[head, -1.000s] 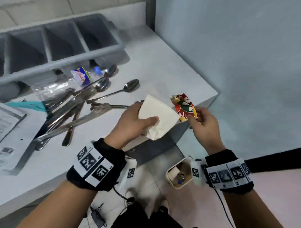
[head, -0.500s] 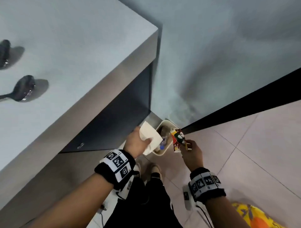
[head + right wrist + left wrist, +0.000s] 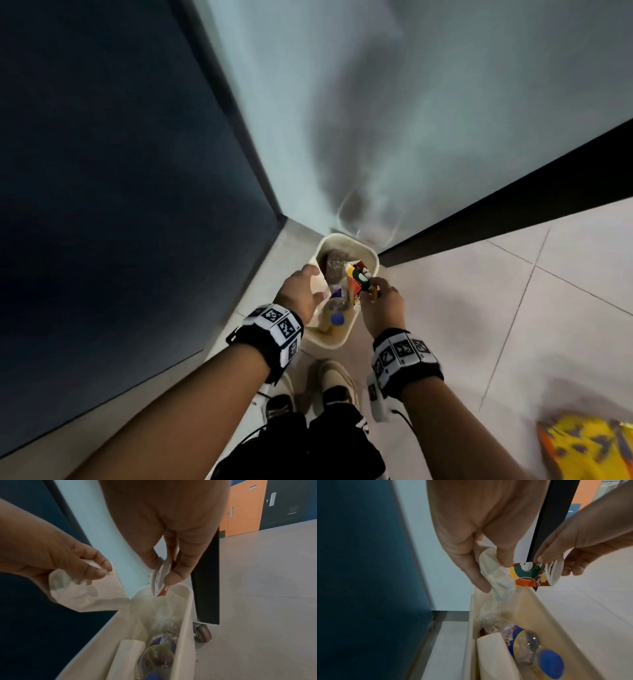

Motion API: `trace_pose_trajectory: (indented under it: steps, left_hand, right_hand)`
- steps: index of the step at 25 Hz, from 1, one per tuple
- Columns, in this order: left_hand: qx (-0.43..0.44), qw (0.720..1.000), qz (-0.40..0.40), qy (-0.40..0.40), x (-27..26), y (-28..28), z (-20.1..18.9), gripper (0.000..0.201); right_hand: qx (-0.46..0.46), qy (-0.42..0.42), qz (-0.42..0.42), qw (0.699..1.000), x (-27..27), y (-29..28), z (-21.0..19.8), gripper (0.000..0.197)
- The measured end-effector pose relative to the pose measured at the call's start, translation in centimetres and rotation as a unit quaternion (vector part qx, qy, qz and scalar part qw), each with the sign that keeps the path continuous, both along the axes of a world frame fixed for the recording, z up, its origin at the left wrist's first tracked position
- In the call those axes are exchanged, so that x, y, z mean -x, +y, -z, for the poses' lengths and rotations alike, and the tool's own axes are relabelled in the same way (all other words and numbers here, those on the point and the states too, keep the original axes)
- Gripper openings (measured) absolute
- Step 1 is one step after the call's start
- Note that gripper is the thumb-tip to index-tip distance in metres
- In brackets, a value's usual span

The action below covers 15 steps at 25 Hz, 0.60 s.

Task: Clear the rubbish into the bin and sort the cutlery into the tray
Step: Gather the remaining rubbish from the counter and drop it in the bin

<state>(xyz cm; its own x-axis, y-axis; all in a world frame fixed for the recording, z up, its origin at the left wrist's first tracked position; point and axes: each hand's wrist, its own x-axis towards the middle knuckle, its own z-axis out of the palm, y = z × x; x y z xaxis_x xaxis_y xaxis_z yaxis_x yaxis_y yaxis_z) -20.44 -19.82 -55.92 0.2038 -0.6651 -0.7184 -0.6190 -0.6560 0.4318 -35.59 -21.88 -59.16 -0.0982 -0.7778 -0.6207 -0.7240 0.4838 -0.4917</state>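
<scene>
A cream bin [image 3: 374, 261] stands on the floor by the wall. Inside lie a plastic bottle [image 3: 527, 646] with a blue cap and a white napkin [image 3: 493, 655]. My left hand [image 3: 301, 291] hangs over the bin's left rim and grips a crumpled white napkin [image 3: 494, 577]. My right hand [image 3: 380, 298] is over the right rim and pinches a flattened red, green and yellow paper cup [image 3: 527, 574] between thumb and fingers. In the right wrist view the cup [image 3: 161, 580] points down into the bin opening. Cutlery and tray are out of view.
A dark blue cabinet side [image 3: 102, 205] rises on the left. A black panel [image 3: 513, 192] on a caster wheel [image 3: 204, 632] stands right of the bin. My shoes [image 3: 335, 380] are just in front of it. A yellow-orange bag [image 3: 589, 445] lies on the tiles at lower right.
My head has turned from the tabletop down to the floor. Both hands have dropped from the table edge to just above the bin, still holding the napkin and the cup.
</scene>
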Motion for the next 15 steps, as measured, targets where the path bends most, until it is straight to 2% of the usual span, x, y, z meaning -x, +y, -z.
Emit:
trace_pose_trajectory:
  steps: [4,8,11,15]
  left_hand:
    - [0.016,0.997,0.057,-0.047,1.0,-3.2,6.8,0.047]
    - [-0.018,0.995,0.089,-0.052,1.3,-4.1,9.1,0.057]
    - [-0.003,1.0,0.002,-0.024,0.4,-3.3,7.0,0.051]
    - [0.014,0.999,-0.048,0.003,-1.0,-1.0,-1.5,0.037]
  right_hand:
    - [0.016,0.028,-0.002,0.999,-0.7,-2.5,6.0,0.038]
    - [-0.03,0.033,-0.031,0.999,-1.4,-3.3,7.9,0.046]
    - [-0.038,0.04,-0.061,0.997,-0.7,-2.7,5.9,0.042]
    - [-0.037,0.026,-0.093,0.995,0.0,-0.8,-2.8,0.032]
